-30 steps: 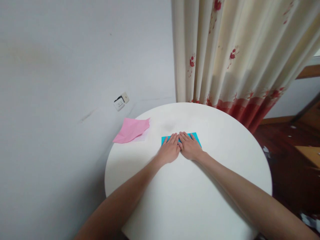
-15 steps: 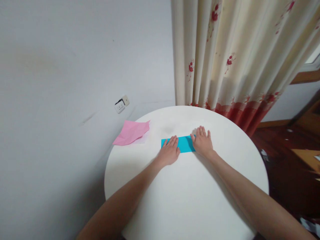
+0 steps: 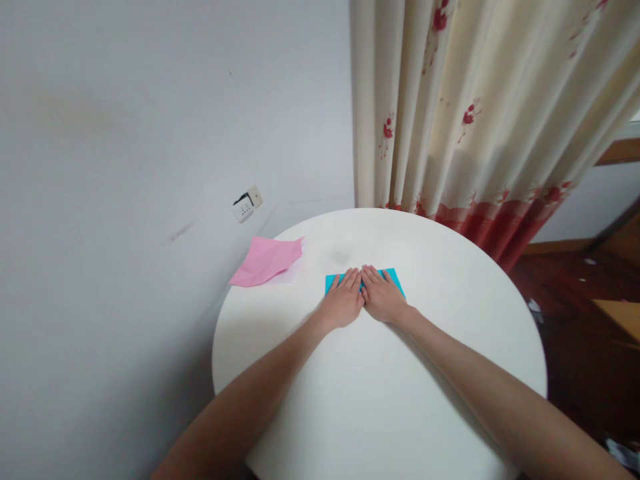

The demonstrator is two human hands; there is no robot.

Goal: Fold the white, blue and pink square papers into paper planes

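A folded strip of blue paper (image 3: 399, 280) lies flat on the round white table (image 3: 380, 393). My left hand (image 3: 344, 300) rests palm down on its left part, fingers stretched out. Beside it, my right hand (image 3: 383, 295) presses flat on the paper's middle and right part, its fingers also extended. The two hands meet near the centre of the strip, thumbs close together. Only the paper's left end, right end and thin bits of its far edge show; the rest is hidden under the hands.
Pink paper (image 3: 267, 260) with a white sheet (image 3: 286, 275) partly under it lies at the table's far left edge. A wall with a power socket (image 3: 243, 209) borders the left side. A flowered curtain (image 3: 450, 133) hangs behind the table.
My right hand has slid left along the blue paper to meet my left hand, uncovering the paper's right end. My left hand has stayed in place. The view has shifted slightly.
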